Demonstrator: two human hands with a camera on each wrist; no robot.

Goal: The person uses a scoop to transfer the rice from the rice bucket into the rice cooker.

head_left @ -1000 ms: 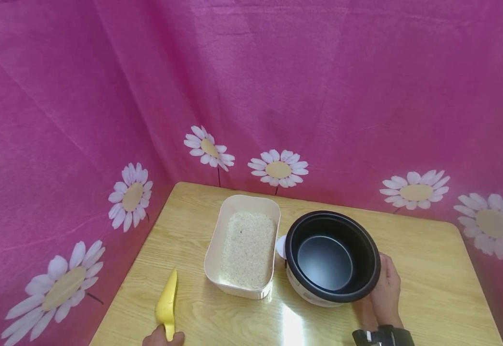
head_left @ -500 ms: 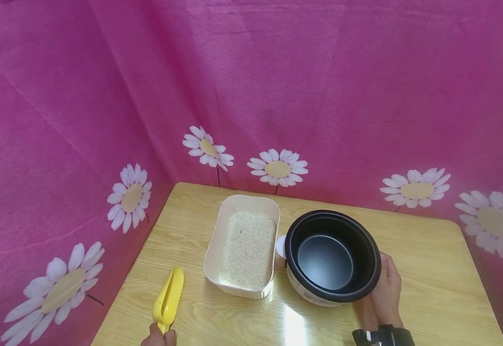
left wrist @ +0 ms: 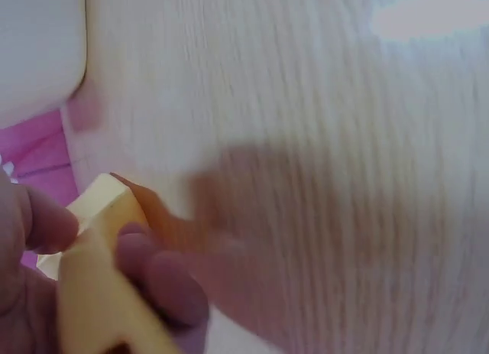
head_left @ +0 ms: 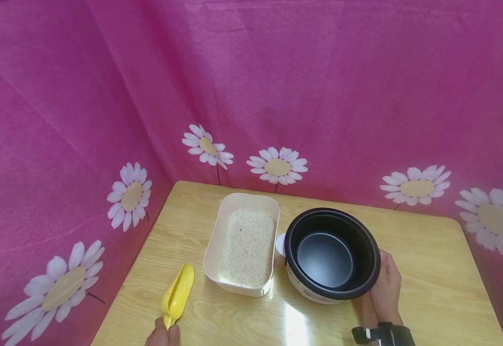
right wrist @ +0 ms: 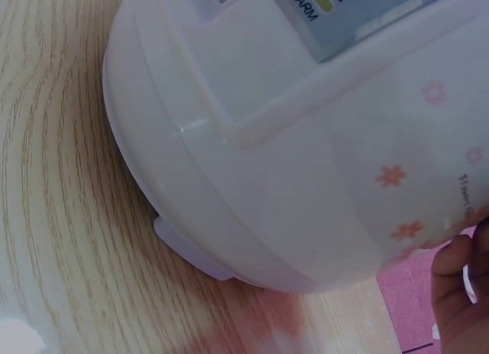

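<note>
Holding one scoop (head_left: 178,294), touching one cooker (right wrist: 290,163): two hands (head_left: 162,333) (head_left: 386,289)

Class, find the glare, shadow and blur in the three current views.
Head: bright glare low on the wooden table, right of centre. Left wrist: glare at upper right, a broad soft shadow across the table, the yellow scoop handle blurred. Right wrist: glare at lower left, shadow beside the rice cooker.

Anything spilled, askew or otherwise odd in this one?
One small oddity: a dark speck on the pale grains in the tub, standing out by colour; I can't tell what it is. I see no spill on the table.
</note>
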